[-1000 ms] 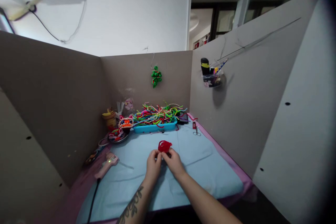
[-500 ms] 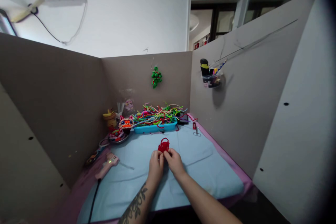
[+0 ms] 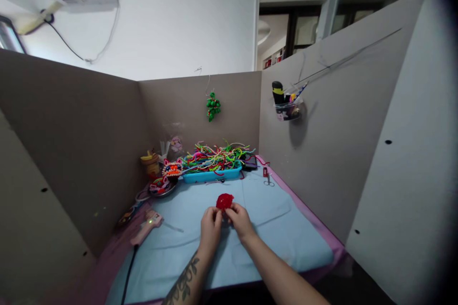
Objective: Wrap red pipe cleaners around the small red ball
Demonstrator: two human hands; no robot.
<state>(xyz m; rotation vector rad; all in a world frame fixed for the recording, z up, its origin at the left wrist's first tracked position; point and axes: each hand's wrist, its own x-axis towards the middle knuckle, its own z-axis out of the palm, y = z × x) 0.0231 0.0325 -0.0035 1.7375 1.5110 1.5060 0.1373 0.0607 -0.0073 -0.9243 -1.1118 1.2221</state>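
Red piece (image 3: pixel 225 201), small and roundish, sits just above the fingertips at mid-table, over the blue cloth (image 3: pixel 272 238). Left hand (image 3: pixel 210 224) on its near left edge, thumb and fingers together, pinching it. Right hand (image 3: pixel 240 221) likewise on the near right edge — thumb and forefinger clamped on it. Exact contact at the tips too small to make out. Tattoo of leaves on the left forearm.

Beyond the hands, a blue tray (image 3: pixel 214 177) heaped with bright fuzzy stems (image 3: pixel 218 158), many overhanging the rim. Scissors (image 3: pixel 268 182) lie right of the tray, beside a small red item (image 3: pixel 265 171). To the left, a pink glue gun (image 3: pixel 147 228) rests near the cloth's edge — green light lit, black cord trailing toward the near edge. Further back, a metal bowl (image 3: pixel 165 194) with colourful pieces. Green ornament (image 3: pixel 213 106) hangs against the back panel (image 3: pixel 236 109); on the right panel (image 3: pixel 332 119), a clear container (image 3: pixel 287 111) of tools.
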